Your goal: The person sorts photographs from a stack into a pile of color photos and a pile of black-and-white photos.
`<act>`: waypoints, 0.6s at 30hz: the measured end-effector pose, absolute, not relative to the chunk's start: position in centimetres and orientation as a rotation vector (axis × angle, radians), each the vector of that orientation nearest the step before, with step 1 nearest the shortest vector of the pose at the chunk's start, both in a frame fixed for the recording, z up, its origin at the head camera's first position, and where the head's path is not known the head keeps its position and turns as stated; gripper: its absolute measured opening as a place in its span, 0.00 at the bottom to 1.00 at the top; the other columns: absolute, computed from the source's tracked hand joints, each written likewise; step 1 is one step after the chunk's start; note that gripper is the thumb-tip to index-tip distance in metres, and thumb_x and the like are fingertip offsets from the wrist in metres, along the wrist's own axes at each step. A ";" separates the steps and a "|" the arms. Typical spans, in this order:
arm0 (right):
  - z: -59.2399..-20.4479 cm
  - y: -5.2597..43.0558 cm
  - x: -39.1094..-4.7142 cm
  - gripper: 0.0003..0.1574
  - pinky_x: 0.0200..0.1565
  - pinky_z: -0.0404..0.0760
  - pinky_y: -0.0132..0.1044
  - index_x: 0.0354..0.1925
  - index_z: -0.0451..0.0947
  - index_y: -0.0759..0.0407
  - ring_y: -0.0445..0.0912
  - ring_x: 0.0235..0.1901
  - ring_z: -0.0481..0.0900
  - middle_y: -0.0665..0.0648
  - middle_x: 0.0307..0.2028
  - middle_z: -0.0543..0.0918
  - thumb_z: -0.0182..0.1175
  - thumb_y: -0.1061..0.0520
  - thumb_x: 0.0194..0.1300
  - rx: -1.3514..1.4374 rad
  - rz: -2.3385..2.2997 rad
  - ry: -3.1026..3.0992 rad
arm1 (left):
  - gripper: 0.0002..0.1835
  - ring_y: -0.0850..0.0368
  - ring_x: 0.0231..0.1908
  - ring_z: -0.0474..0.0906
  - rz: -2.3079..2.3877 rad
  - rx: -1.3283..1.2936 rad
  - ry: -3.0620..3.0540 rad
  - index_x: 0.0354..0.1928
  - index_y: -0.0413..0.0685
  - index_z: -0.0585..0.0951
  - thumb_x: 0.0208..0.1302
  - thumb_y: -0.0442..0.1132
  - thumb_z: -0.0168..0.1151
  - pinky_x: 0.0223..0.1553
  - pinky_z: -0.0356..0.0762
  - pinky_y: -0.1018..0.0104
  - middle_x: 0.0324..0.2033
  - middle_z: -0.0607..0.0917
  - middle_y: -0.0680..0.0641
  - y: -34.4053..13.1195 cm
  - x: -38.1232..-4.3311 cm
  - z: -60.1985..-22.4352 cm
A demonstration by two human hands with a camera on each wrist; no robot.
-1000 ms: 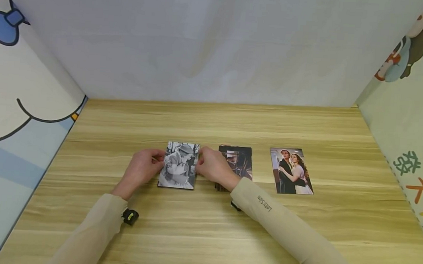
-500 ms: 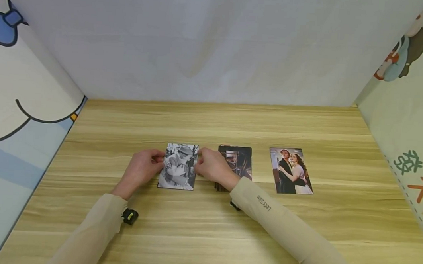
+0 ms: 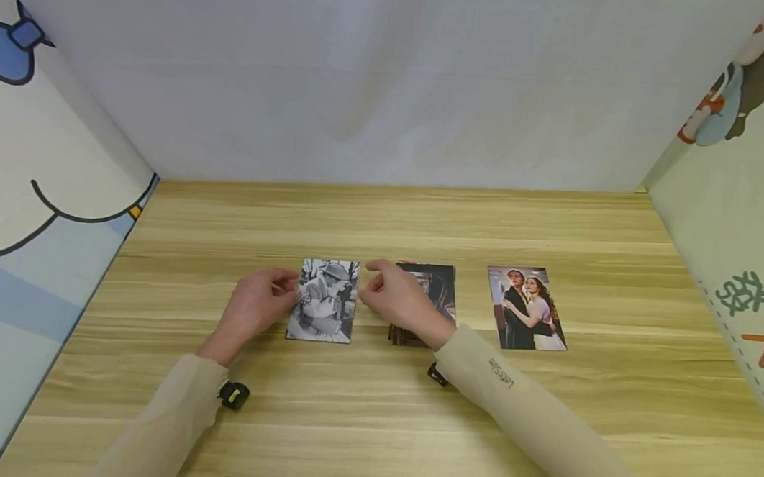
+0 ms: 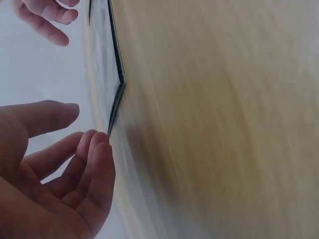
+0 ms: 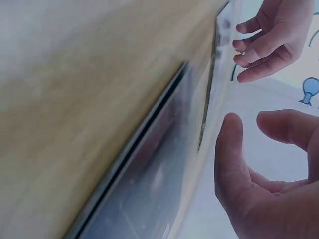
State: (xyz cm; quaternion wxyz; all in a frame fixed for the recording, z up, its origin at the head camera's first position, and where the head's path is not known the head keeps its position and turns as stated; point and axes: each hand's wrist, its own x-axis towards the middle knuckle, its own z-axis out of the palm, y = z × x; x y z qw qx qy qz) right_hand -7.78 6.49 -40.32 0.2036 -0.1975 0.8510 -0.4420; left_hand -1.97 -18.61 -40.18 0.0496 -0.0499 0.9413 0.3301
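Observation:
A black-and-white photo card (image 3: pixel 322 304) lies flat on the table, its edge thick enough in the left wrist view to suggest a small stack. At its left edge rests my left hand (image 3: pixel 255 305), fingertips at the card's side and thumb apart from them. My right hand (image 3: pixel 403 297) is just off the card's right edge, with a gap between thumb and forefinger and nothing in them. Beneath that hand is a stack of dark photo cards (image 3: pixel 443 288), partly covered by it. To the right lies a colour photo card (image 3: pixel 526 309) of a couple.
The wood-grain table (image 3: pixel 346 424) meets a pale cloth wall (image 3: pixel 390 87) at the back. Cartoon-printed panels stand at the left (image 3: pixel 37 141) and right. A black wrist strap piece (image 3: pixel 235 395) shows at the left sleeve.
My right hand has drawn away from the black-and-white card, a little to the right, and its fingers have spread. The left hand and the cards have hardly moved.

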 end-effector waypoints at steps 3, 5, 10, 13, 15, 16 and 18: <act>-40.2 7.2 -7.5 0.35 0.42 0.81 0.42 0.73 0.69 0.62 0.46 0.38 0.82 0.53 0.45 0.85 0.60 0.55 0.71 -0.566 -1.284 2.350 | 0.22 0.41 0.48 0.85 1.055 -0.125 2.891 0.62 0.32 0.80 0.70 0.36 0.63 0.52 0.83 0.47 0.47 0.86 0.37 -18.1 -1.8 -40.1; -40.0 7.7 -7.3 0.35 0.45 0.82 0.43 0.73 0.69 0.61 0.48 0.43 0.84 0.53 0.46 0.85 0.60 0.54 0.71 -0.585 -1.309 2.337 | 0.22 0.41 0.48 0.85 1.095 -0.106 2.898 0.63 0.32 0.80 0.70 0.36 0.63 0.51 0.83 0.48 0.47 0.86 0.37 -17.7 -1.7 -40.0; -39.1 8.9 -6.8 0.35 0.50 0.82 0.46 0.73 0.68 0.62 0.50 0.49 0.84 0.54 0.49 0.85 0.61 0.54 0.73 -0.634 -1.368 2.300 | 0.21 0.41 0.49 0.85 1.190 -0.065 2.891 0.63 0.33 0.80 0.71 0.35 0.63 0.51 0.84 0.49 0.47 0.87 0.38 -16.7 -1.4 -39.6; -38.9 9.6 -6.6 0.35 0.49 0.82 0.46 0.74 0.68 0.62 0.49 0.47 0.84 0.54 0.49 0.85 0.62 0.54 0.73 -0.644 -1.404 2.277 | 0.21 0.42 0.49 0.85 1.225 -0.053 2.876 0.63 0.34 0.80 0.71 0.35 0.62 0.50 0.84 0.50 0.48 0.87 0.38 -16.2 -1.2 -39.4; -38.8 10.1 -6.5 0.35 0.48 0.81 0.46 0.74 0.68 0.62 0.47 0.47 0.83 0.54 0.49 0.84 0.62 0.54 0.73 -0.642 -1.419 2.272 | 0.21 0.42 0.49 0.85 1.257 -0.036 2.866 0.63 0.34 0.80 0.71 0.35 0.62 0.51 0.84 0.51 0.48 0.87 0.38 -15.9 -1.1 -39.2; -38.7 10.3 -6.4 0.35 0.48 0.81 0.46 0.73 0.68 0.62 0.47 0.46 0.83 0.54 0.49 0.84 0.62 0.54 0.73 -0.643 -1.424 2.275 | 0.21 0.42 0.50 0.85 1.270 -0.024 2.864 0.63 0.33 0.80 0.71 0.35 0.62 0.51 0.84 0.51 0.49 0.87 0.38 -15.7 -1.0 -39.1; -38.6 10.8 -6.3 0.35 0.49 0.81 0.47 0.73 0.68 0.62 0.47 0.47 0.83 0.54 0.49 0.84 0.62 0.54 0.73 -0.643 -1.435 2.277 | 0.21 0.43 0.49 0.85 1.296 0.000 2.866 0.62 0.33 0.81 0.70 0.34 0.62 0.51 0.84 0.51 0.49 0.87 0.38 -15.3 -0.8 -38.9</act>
